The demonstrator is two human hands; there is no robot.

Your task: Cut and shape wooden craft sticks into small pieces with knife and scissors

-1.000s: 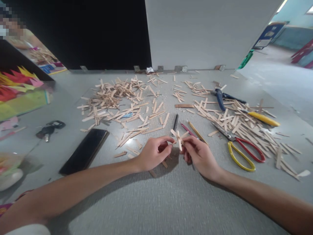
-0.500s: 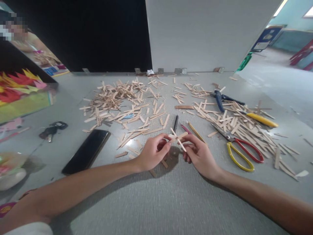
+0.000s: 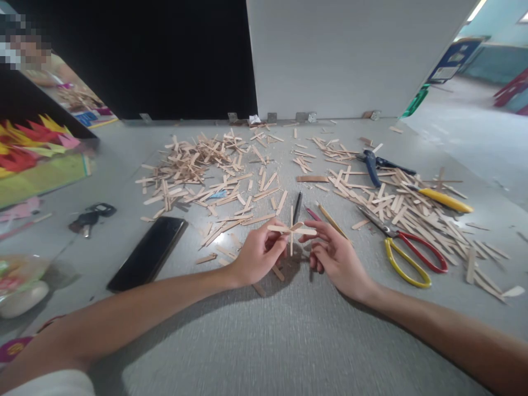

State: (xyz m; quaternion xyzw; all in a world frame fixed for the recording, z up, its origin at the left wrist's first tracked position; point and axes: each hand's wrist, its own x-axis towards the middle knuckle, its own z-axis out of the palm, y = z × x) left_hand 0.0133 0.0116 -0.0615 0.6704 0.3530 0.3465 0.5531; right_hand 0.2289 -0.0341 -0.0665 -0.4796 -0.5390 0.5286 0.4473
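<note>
Between my hands, above the grey table, is a small star-like piece of crossed wooden craft sticks. My left hand pinches it at its left side with thumb and fingers. My right hand is just to its right, fingers apart and curved; the forefinger is close to the right-hand stick, and I cannot tell whether it touches. Beyond the piece lie a black pen, a pinkish pencil and a yellow pencil. A few loose sticks lie beneath my left hand.
A heap of craft sticks lies at the back left, with more spread right. Scissors with red and yellow handles, blue-handled pliers and a yellow-handled tool are at right. A phone and keys lie left. A person sits far left.
The star-like piece has turned in my left hand, so one stick now stands nearly upright in view. My right hand's fingers have loosened and moved slightly away from it.
</note>
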